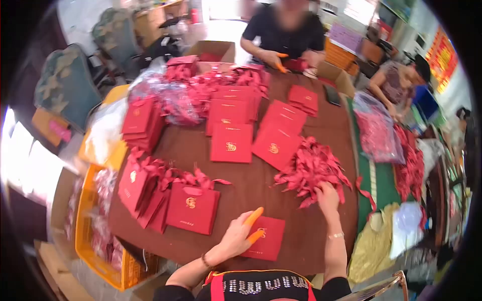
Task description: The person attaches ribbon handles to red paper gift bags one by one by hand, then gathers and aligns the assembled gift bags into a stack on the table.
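Observation:
My left hand (243,234), with orange covers on two fingers, rests at the left edge of a red card bag (271,240) with a gold emblem, lying flat near the table's front edge. Its covered thumb and finger are apart, over the bag. Further right, my right hand (326,196) reaches into the lower edge of a heap of red ribbons (314,168); its fingertips are pressed together among the ribbons. To the left of my left hand stand red bags with ribbon handles (192,208).
Stacks of red bags (231,144) lie mid-table on the brown cloth (188,150). An orange crate (100,251) stands at the left. Across the table sits a person (283,37) with orange finger covers; another person (396,83) is at the right beside a plastic bag of ribbons (376,128).

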The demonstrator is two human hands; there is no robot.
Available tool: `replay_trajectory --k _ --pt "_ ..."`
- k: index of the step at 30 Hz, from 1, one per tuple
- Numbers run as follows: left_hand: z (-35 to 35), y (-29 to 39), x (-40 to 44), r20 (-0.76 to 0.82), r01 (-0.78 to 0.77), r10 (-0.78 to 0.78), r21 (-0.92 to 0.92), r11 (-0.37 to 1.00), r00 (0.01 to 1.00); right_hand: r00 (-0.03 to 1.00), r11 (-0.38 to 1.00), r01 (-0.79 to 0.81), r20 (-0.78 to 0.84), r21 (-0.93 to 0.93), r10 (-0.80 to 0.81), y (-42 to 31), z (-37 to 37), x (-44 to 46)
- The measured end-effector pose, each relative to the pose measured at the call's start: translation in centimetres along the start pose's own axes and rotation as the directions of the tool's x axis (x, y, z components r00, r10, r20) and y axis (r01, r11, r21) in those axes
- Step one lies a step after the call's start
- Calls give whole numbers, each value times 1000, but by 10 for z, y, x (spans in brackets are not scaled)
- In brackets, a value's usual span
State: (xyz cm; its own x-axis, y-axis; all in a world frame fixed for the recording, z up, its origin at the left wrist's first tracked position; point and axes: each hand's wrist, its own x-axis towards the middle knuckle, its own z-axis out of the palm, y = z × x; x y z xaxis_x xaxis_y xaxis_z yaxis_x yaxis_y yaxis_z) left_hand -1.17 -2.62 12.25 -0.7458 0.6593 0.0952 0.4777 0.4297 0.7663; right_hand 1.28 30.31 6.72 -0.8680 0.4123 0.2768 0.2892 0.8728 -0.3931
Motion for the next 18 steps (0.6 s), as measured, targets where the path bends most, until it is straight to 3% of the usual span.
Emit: replay_trajectory --k 1,3,5,6,8,9,11,12,13,14,15,17,18 --pt "-2 3 5 11 68 -67 -135 989 998 998 998 12 -56 56 -9 -6 -9 -1" --pt "14 1 18 28 -25 28 -122 992 999 971 986 97 -232 137 -64 -25 -29 -6" --pt "26 9 29 118 166 -122 -520 838 985 999 950 -14 -46 313 30 -73 -59 -20" --pt "29 10 34 123 172 -126 -507 845 984 994 939 102 -57 330 -88 -88 -55 -27" --pt "37 8 48 209 272 -179 -813 515 961 965 888 259 -53 381 -258 -119 -43 -44" --pt "43 5 50 141 236 -228 -850 471 964 950 862 298 -40 411 -310 -131 -38 -51" --pt "36 8 52 148 240 -277 -911 335 949 940 868 219 142 446 -310 -140 -21 -68" --pt "29 5 49 95 201 -287 -908 368 953 938 864 214 152 456 -313 -147 -15 -76" --pt "26 -3 46 102 186 -347 -958 219 932 944 759 36 226 650 -239 -154 -11 -84" --pt "20 -8 43 63 141 -344 -968 206 937 933 600 -151 314 785 -176 -158 -8 -90" --pt "16 -10 42 27 97 -342 -977 191 939 931 602 -163 324 782 -169 -163 -9 -96" --pt "2 8 45 -15 102 -475 -971 218 880 740 286 -581 641 762 -204 -170 -13 -108" --pt "-2 7 44 9 97 -439 -979 178 898 736 286 -589 648 756 -196 -167 -13 -112"
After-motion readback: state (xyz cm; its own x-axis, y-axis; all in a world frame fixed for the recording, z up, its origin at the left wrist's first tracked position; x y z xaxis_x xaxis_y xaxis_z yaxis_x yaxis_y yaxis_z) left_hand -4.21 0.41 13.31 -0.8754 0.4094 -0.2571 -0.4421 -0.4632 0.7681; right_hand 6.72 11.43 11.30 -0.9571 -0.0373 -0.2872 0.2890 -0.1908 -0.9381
